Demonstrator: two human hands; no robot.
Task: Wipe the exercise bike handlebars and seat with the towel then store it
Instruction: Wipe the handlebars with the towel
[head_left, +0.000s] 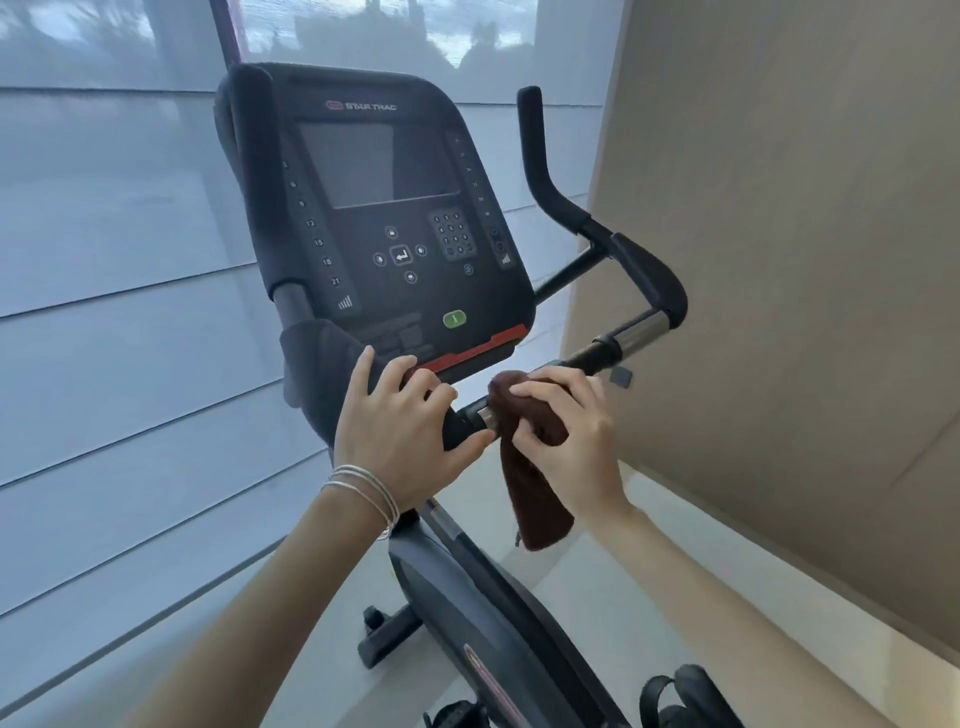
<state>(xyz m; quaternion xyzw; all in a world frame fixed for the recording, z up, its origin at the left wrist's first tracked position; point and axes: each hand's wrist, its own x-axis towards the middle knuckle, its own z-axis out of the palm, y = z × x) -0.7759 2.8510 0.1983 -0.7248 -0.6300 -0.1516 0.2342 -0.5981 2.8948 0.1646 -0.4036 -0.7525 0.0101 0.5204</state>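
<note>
Console (374, 208), directly above the left hand (402, 421): brand "STAR TRAC" in pale letters along the top edge, preceded by a small logo. Column up and to the left of that hand reads 12, 15, 18, 21, with a rising-bars sign beneath. Keypad (451, 234): small digits, only partly legible. Enter key (401, 255): bent arrow. Green button (454, 318), just above the fingers: "I"

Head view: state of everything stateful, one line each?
towel: draped over the handlebar, tail hanging
handlebar: partly covered by the towel
left hand: grips the handlebar beside the towel
right hand: grips the towel against the handlebar
console screen: dark
</note>
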